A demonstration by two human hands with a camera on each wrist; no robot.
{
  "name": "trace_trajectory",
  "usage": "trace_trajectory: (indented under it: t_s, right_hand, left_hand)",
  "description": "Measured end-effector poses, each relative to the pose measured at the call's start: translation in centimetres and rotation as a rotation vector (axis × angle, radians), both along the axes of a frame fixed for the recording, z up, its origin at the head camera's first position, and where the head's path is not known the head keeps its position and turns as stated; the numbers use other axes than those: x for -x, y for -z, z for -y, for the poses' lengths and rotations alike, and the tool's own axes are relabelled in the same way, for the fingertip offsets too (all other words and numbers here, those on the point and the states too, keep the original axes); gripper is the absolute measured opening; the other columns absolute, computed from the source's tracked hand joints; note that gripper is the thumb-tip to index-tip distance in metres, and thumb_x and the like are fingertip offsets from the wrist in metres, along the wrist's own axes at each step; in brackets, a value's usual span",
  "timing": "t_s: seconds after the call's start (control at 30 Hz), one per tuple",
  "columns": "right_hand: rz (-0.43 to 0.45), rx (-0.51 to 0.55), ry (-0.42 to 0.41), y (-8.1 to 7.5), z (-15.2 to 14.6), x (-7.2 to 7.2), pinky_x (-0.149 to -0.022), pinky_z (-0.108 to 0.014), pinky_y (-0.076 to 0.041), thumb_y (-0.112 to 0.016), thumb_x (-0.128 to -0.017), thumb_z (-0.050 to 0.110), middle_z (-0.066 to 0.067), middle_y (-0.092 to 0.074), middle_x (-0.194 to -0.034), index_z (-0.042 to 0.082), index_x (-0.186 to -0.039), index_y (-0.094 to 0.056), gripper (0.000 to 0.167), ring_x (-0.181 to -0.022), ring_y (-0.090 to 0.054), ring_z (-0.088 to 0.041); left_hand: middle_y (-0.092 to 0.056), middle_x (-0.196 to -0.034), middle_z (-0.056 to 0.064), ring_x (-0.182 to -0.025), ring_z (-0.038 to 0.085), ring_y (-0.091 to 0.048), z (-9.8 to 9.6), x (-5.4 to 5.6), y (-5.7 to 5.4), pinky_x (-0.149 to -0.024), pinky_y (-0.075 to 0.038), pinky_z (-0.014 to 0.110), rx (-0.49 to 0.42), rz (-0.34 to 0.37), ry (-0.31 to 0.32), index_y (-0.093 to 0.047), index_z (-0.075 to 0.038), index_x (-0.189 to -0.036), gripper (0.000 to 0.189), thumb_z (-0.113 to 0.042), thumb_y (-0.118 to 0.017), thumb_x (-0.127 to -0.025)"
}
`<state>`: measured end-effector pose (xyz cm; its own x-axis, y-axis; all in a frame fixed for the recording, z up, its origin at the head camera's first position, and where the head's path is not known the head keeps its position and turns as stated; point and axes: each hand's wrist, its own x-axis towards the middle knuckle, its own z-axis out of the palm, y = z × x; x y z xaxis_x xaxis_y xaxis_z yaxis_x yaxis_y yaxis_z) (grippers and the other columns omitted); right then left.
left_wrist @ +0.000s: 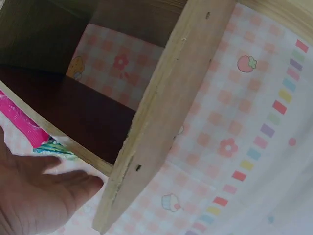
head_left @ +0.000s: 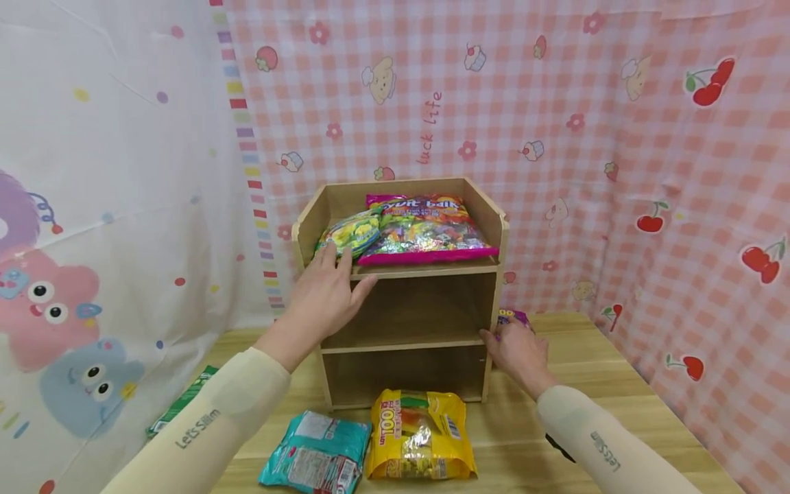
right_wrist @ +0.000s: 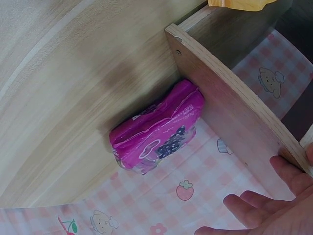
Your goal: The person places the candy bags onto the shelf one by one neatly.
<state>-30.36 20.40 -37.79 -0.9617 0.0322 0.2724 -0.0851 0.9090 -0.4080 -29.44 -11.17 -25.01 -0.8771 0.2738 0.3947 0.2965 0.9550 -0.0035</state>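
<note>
A small wooden shelf unit [head_left: 410,348] stands on the table. My left hand [head_left: 321,291] reaches over its left front, fingers extended at a green-and-yellow snack bag [head_left: 354,232] on the top board. In the left wrist view, that hand [left_wrist: 41,193] shows spread fingers close to the side panel. My right hand [head_left: 520,353] is at the right side panel, thumb over its front edge and index finger against the outer face. The other fingers of this hand [right_wrist: 274,213] stay loosely extended in the right wrist view. Behind it lies a purple bag [right_wrist: 159,127] with a grape picture.
A big pink-edged candy bag [head_left: 432,230] lies on the top board. In front of the unit are a yellow bag [head_left: 422,436] and a teal bag [head_left: 317,453]. A green bag [head_left: 185,398] lies at the left, partly behind my left forearm. Patterned curtains [head_left: 395,89] surround the table.
</note>
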Motion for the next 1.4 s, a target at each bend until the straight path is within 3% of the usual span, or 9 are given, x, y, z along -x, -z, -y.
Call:
trace_trajectory:
  t_s: [0.17, 0.43, 0.6, 0.7, 0.87, 1.07, 1.17, 1.4]
  right_hand:
    - [-0.005, -0.006, 0.002, 0.2, 0.0, 0.0, -0.086, -0.076, -0.034, -0.055, -0.099, 0.039, -0.017, -0.064, -0.100, 0.014, -0.063, -0.057, 0.044, -0.095, -0.062, -0.044]
    - [-0.007, -0.011, 0.001, 0.1, -0.1, 0.1, -0.082, -0.072, -0.039, -0.054, -0.099, 0.041, -0.018, -0.064, -0.105, 0.013, -0.060, -0.054, 0.048, -0.090, -0.063, -0.041]
    - [-0.020, -0.014, -0.004, -0.2, -0.1, 0.1, -0.084, -0.073, -0.039, -0.055, -0.099, 0.040, -0.017, -0.066, -0.102, 0.013, -0.062, -0.058, 0.046, -0.094, -0.063, -0.042]
    - [-0.020, -0.026, -0.006, -0.2, -0.2, 0.0, -0.080, -0.070, -0.042, -0.055, -0.099, 0.040, -0.013, -0.066, -0.091, 0.013, -0.065, -0.060, 0.044, -0.092, -0.064, -0.039]
    - [-0.013, -0.029, -0.002, 0.0, -0.1, 0.1, -0.085, -0.075, -0.037, -0.054, -0.099, 0.040, -0.018, -0.067, -0.104, 0.013, -0.067, -0.062, 0.043, -0.096, -0.063, -0.043]
    - [-0.007, -0.027, 0.000, 0.1, -0.2, 0.1, -0.085, -0.075, -0.037, -0.054, -0.099, 0.040, -0.021, -0.066, -0.109, 0.013, -0.065, -0.059, 0.044, -0.095, -0.063, -0.043]
    - [-0.006, -0.027, 0.002, 0.1, -0.1, 0.0, -0.085, -0.075, -0.037, -0.054, -0.099, 0.039, -0.025, -0.063, -0.123, 0.013, -0.065, -0.060, 0.043, -0.100, -0.063, -0.046]
    - [-0.007, -0.040, 0.001, -0.1, 0.0, 0.1, -0.086, -0.074, -0.039, -0.054, -0.099, 0.041, -0.026, -0.060, -0.129, 0.013, -0.065, -0.062, 0.045, -0.107, -0.061, -0.047]
  left_hand:
    - [-0.037, -0.145, 0.031, -0.133, 0.043, -0.038, -0.9, 0.4, -0.4, -0.106, -0.038, 0.054, 0.013, -0.079, 0.027, -0.028, -0.011, -0.157, 0.081, -0.067, -0.030, -0.099]
    - [-0.034, -0.150, 0.027, -0.135, 0.043, -0.035, -1.1, 0.9, -0.7, -0.107, -0.034, 0.059, 0.002, 0.057, 0.007, -0.023, -0.022, -0.159, 0.078, -0.070, -0.026, -0.098]
    - [-0.038, -0.147, 0.023, -0.132, 0.041, -0.038, -0.9, 1.0, -1.1, -0.103, -0.036, 0.060, -0.038, 0.083, 0.018, -0.026, -0.026, -0.159, 0.075, -0.069, -0.024, -0.098]
    - [-0.037, -0.148, 0.023, -0.134, 0.041, -0.037, -0.9, 0.9, -1.1, -0.103, -0.035, 0.060, -0.037, 0.105, 0.016, -0.025, -0.026, -0.159, 0.075, -0.070, -0.022, -0.098]
    - [-0.031, -0.155, 0.022, -0.140, 0.041, -0.031, -0.6, 0.5, -0.6, -0.108, -0.029, 0.064, -0.030, 0.123, 0.013, -0.021, -0.021, -0.160, 0.079, -0.070, -0.025, -0.098]
    - [-0.033, -0.154, 0.021, -0.140, 0.041, -0.033, -0.4, 0.2, 0.0, -0.109, -0.026, 0.063, -0.030, 0.075, 0.023, -0.024, -0.017, -0.159, 0.080, -0.068, -0.027, -0.098]
    - [-0.037, -0.151, 0.022, -0.138, 0.041, -0.035, -0.1, 0.1, 0.4, -0.109, -0.027, 0.062, -0.054, 0.028, 0.042, -0.030, -0.015, -0.157, 0.077, -0.066, -0.033, -0.099]
    - [-0.044, -0.144, 0.027, -0.130, 0.045, -0.044, 1.7, -0.6, 1.8, -0.107, -0.033, 0.059, -0.119, -0.128, 0.155, -0.045, -0.006, -0.148, 0.069, -0.053, -0.053, -0.098]
